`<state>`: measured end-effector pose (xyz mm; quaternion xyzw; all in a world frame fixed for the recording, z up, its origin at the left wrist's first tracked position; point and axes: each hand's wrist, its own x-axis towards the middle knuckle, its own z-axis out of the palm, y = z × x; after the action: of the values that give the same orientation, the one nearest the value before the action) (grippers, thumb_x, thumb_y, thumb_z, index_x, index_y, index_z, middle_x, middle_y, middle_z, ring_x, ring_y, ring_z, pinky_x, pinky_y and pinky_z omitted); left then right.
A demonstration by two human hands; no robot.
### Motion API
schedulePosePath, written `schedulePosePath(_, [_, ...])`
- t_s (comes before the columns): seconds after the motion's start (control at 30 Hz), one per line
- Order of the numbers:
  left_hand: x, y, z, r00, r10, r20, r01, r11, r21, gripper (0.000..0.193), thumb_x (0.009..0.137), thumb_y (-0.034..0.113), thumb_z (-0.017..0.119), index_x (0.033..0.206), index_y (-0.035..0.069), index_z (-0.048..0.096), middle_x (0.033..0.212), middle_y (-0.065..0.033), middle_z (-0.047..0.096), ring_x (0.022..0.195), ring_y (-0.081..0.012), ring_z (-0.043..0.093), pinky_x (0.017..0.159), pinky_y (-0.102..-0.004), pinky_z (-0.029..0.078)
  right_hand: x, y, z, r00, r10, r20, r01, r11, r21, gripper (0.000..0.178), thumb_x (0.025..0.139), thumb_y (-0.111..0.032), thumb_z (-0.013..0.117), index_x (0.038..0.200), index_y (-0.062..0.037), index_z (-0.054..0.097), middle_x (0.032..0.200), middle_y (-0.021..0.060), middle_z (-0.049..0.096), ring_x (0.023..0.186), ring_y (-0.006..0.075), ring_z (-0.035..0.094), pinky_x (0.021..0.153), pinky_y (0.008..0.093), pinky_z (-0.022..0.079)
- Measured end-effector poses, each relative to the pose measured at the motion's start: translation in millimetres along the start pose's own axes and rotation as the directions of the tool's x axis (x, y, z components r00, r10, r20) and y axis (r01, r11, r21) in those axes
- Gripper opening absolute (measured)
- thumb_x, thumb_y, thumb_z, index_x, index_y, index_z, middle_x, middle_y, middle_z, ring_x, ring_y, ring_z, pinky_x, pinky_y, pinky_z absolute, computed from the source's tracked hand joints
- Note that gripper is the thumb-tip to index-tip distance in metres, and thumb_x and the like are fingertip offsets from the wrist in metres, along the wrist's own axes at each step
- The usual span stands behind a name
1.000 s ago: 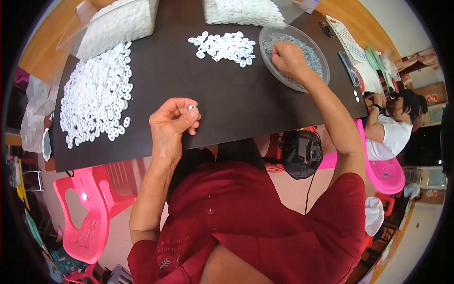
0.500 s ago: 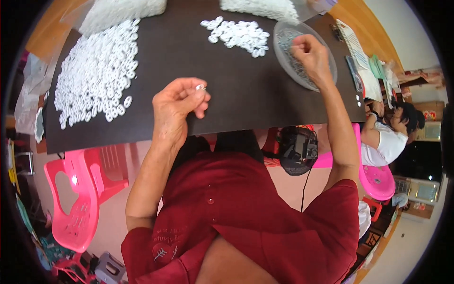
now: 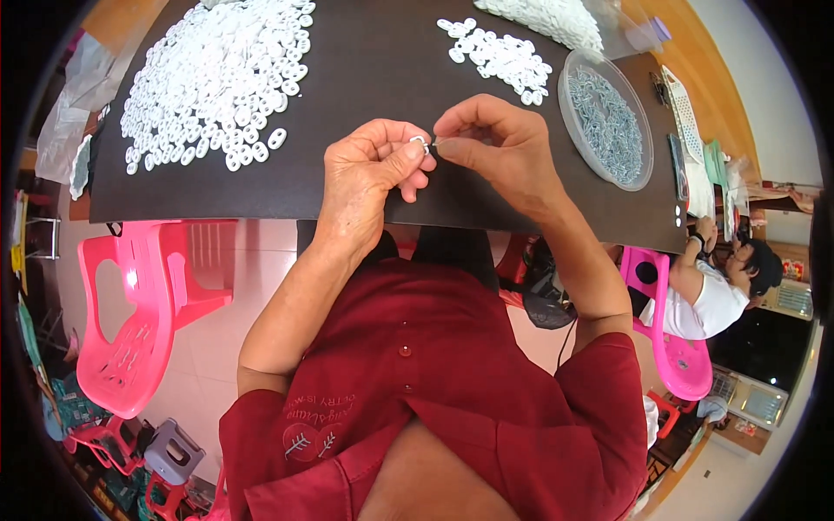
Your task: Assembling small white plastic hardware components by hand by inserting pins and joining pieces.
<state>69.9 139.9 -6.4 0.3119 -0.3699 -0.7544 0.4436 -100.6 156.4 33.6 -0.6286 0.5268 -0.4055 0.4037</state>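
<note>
My left hand (image 3: 360, 178) is closed, pinching a small white oval plastic piece (image 3: 420, 140) between thumb and fingertips above the dark tabletop (image 3: 382, 74). Close against it, my right hand (image 3: 508, 152) is closed in a pinch on a tiny metal screw (image 3: 433, 145), whose end is at the white piece; how far it sits inside I cannot tell. To the right stands a round clear tub (image 3: 646, 174) of loose silver screws (image 3: 608, 122). A large heap of white two-holed oval pieces (image 3: 217, 78) spreads at the left, and a smaller heap (image 3: 504, 61) lies beyond my right hand.
A clear bag of white pieces (image 3: 547, 19) lies at the far edge. A phone-like slab (image 3: 678, 156) and a white perforated strip (image 3: 683, 102) lie right of the tub. Pink plastic chairs (image 3: 130, 347) stand below the table; another person (image 3: 708, 300) sits at the right.
My right hand has come from the tub leftward to my left hand, now with a screw at the white piece. The view has shifted, so the table sits differently in it.
</note>
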Motion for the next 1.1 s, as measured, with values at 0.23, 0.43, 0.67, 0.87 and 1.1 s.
schedulePosePath(0.23, [-1,3,-3,0.998,0.064,-0.013,-0.063,0.994,0.09,0.009,0.087,0.006,0.059,0.09,-0.002,0.062,0.073,-0.0058,0.062,0.058,-0.0074,0.054,0.051,-0.0179,0.043,5,1,8,0.999,0.033,-0.001,-0.033,0.999,-0.005,0.016,0.075,0.002,0.068,0.09,0.0006,0.063,0.082,0.0011,0.062,0.075,0.0063,0.057,0.068,0.0197,0.047])
schedulePosePath(0.43, [-1,0,-6,0.995,0.099,-0.007,-0.097,0.985,0.144,0.008,0.087,0.005,0.059,0.09,-0.001,0.061,0.073,-0.0044,0.062,0.059,-0.0066,0.053,0.052,-0.0179,0.042,7,3,12,1.0,0.01,-0.016,-0.01,0.999,0.05,0.013,0.076,-0.002,0.067,0.087,0.0001,0.062,0.077,0.0023,0.062,0.071,0.0062,0.058,0.066,0.0205,0.048])
schedulePosePath(0.67, [-5,-3,-3,0.992,0.122,-0.021,-0.115,0.97,0.216,0.008,0.087,0.007,0.059,0.09,0.0,0.062,0.073,-0.0025,0.061,0.06,-0.0053,0.052,0.052,-0.0173,0.042,6,0,13,0.998,0.057,-0.004,-0.057,0.998,-0.002,0.015,0.075,0.002,0.067,0.089,0.0014,0.062,0.08,0.0019,0.063,0.072,0.0069,0.058,0.066,0.0203,0.048])
schedulePosePath(0.87, [-7,-8,-1,0.97,0.237,-0.049,-0.212,0.928,0.305,0.009,0.087,0.008,0.06,0.089,0.0,0.062,0.072,-0.0011,0.06,0.059,-0.0041,0.051,0.051,-0.0162,0.04,6,6,19,0.997,0.046,-0.056,-0.045,0.999,0.021,0.013,0.074,0.001,0.066,0.086,0.0017,0.062,0.076,0.0034,0.063,0.07,0.0074,0.058,0.064,0.0207,0.048])
schedulePosePath(1.1, [-5,-3,0,0.96,0.25,-0.125,-0.215,0.947,0.241,0.008,0.087,0.003,0.058,0.09,-0.002,0.062,0.073,-0.002,0.06,0.059,-0.0048,0.052,0.05,-0.0171,0.042,10,3,32,0.989,0.027,-0.146,-0.002,0.986,0.168,0.01,0.073,0.002,0.064,0.082,0.0033,0.061,0.074,0.0055,0.063,0.066,0.009,0.059,0.061,0.0218,0.048])
